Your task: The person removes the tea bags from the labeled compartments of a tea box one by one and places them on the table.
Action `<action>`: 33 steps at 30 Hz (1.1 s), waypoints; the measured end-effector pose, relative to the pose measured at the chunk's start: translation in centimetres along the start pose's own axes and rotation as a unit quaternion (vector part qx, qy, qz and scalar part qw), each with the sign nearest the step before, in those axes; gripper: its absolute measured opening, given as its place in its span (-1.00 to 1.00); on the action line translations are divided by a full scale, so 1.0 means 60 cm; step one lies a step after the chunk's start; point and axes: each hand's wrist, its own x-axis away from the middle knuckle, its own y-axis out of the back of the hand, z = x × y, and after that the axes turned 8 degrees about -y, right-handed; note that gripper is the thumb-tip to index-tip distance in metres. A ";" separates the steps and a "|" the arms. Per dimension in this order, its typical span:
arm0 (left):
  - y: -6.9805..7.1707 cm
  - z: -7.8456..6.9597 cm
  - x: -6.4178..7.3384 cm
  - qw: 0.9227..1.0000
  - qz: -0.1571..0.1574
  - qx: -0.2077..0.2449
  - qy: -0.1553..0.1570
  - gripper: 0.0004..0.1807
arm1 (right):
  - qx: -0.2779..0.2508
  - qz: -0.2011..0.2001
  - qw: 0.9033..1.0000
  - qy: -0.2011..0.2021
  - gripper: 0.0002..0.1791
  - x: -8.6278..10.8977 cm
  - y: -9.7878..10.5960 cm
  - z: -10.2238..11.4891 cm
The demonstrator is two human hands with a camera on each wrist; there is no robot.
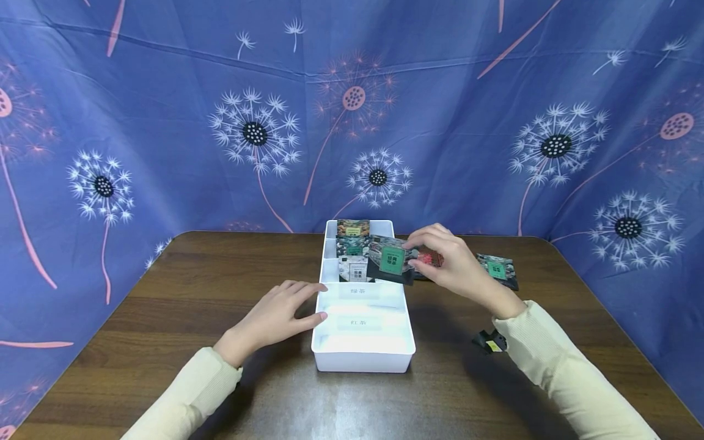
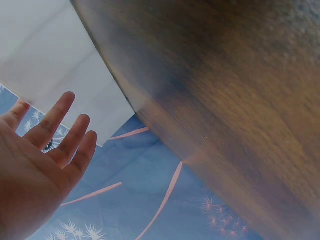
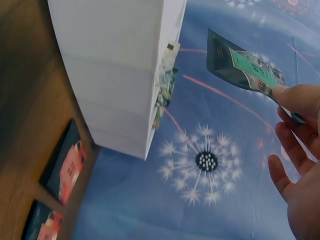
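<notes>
A long white divided box [image 1: 363, 363] stands in the middle of the table, with paper labels inside its front compartments. Several sachets stand in the back compartments: one with a yellow label [image 1: 353, 231], one with a green label [image 1: 352, 247] and a whitish one [image 1: 356, 271]. Between thumb and fingers, my right hand [image 1: 448, 258] pinches a dark sachet with a green label [image 1: 392, 260], above the box's right side. My left hand [image 1: 282, 310] has its fingers extended, fingertips at the box's left rim. The left wrist view shows its palm [image 2: 30, 170] beside the white wall.
On the wooden table [image 1: 220, 269], red-labelled sachets [image 3: 70, 170] lie right of the box. Farther right lies another green-labelled sachet [image 1: 497, 270]. A small black item with a yellow patch [image 1: 489, 342] sits by the right sleeve. A blue dandelion-print cloth [image 1: 308, 110] hangs behind.
</notes>
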 end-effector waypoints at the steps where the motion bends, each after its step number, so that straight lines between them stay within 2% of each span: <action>1: 0.000 0.000 0.000 1.000 -0.001 -0.001 0.000 -0.31 | 0.003 -0.003 1.000 0.001 -0.65 0.001 0.003 -0.003; 9: 0.000 0.001 0.001 1.000 -0.002 -0.002 -0.002 -0.31 | 0.003 -0.025 1.000 -0.007 -0.64 0.012 0.024 -0.030; 17: -0.001 0.002 0.000 1.000 -0.002 -0.005 -0.002 -0.32 | 0.011 -0.038 0.998 -0.040 -0.62 0.032 0.039 -0.054; 33: 0.001 -0.001 0.000 1.000 0.004 0.001 0.003 -0.32 | 0.020 -0.034 0.995 -0.092 -0.61 0.077 0.027 -0.102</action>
